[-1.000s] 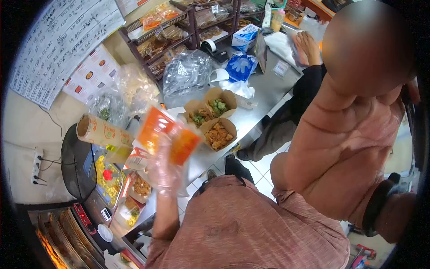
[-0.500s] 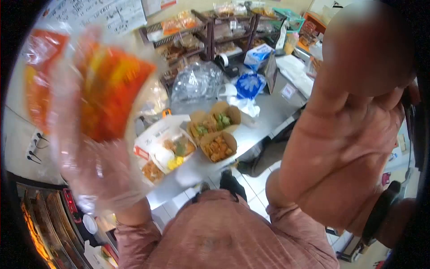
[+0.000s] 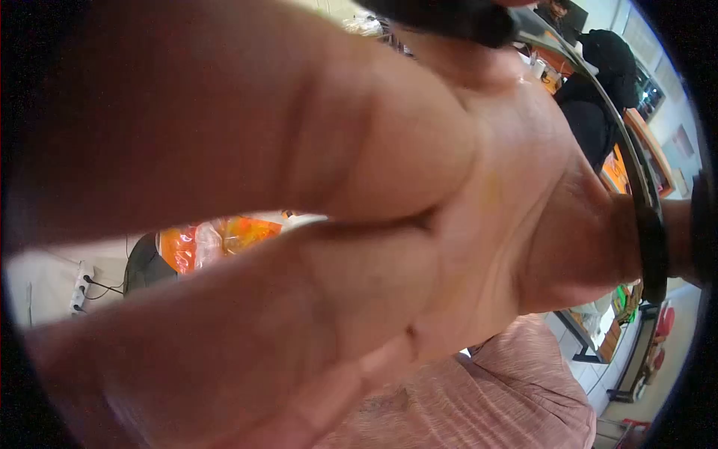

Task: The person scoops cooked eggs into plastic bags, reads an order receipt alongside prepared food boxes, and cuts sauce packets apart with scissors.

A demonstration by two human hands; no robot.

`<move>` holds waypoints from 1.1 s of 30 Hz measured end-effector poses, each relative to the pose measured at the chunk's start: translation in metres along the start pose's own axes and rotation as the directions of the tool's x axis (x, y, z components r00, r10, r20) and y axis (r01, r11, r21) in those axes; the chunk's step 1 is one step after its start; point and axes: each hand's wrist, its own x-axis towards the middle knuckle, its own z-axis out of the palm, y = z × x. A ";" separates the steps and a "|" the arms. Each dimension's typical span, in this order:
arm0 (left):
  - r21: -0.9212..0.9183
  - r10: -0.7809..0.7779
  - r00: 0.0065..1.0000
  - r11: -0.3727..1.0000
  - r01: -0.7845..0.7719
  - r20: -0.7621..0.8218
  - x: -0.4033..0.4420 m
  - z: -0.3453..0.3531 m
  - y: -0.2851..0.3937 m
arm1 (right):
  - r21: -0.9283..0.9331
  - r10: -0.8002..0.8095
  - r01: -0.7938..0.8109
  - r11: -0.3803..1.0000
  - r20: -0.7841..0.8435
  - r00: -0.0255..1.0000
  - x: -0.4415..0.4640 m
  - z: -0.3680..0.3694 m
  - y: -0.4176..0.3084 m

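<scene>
My right hand (image 3: 434,217) fills most of the view, very close to the camera. Its palm faces me and its fingers stretch apart toward the left edge, with nothing held in them. Dark bands (image 3: 652,258) circle the wrist on the right. Through the gap between its fingers shows a shiny orange plastic packet (image 3: 250,233). A small part of my left hand (image 3: 208,243), in a clear plastic glove, lies against the packet. The rest of that hand is hidden behind my right fingers, as is most of the counter.
A wall socket strip with plugs (image 3: 81,288) is at the left. Dark clothing or a bag (image 3: 598,90) appears at upper right, near orange furniture. A black object (image 3: 441,19) crosses the top edge. My pink shirt (image 3: 508,382) shows below, with a low table (image 3: 591,333) beyond.
My right hand has swung left across the camera, covering the counter, food boxes and shelves. The orange packet and my gloved left hand now appear smaller and lower.
</scene>
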 end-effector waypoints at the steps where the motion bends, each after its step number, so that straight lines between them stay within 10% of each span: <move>1: 0.000 -0.012 1.000 1.000 0.012 -0.008 -0.003 -0.002 0.000 | 0.008 0.004 -0.004 1.000 -0.006 1.000 -0.001 0.002 0.000; 9: -0.110 -0.100 0.993 0.990 0.093 -0.056 -0.027 -0.002 -0.026 | -0.021 0.071 -0.071 0.997 0.006 0.997 0.004 0.002 -0.016; 12: 0.007 0.110 0.991 0.994 -0.109 -0.082 0.002 -0.042 0.005 | 0.195 0.020 -0.053 0.979 0.163 0.986 0.028 -0.004 0.031; 15: 0.062 -0.135 0.974 0.987 0.149 -0.182 -0.040 -0.055 -0.002 | 0.212 0.102 -0.083 0.974 -0.082 0.991 -0.005 0.006 0.033; 33: -0.331 -0.227 0.936 0.891 0.311 0.269 -0.021 0.013 -0.080 | -0.190 -0.071 0.108 0.976 0.190 0.979 0.032 0.049 -0.057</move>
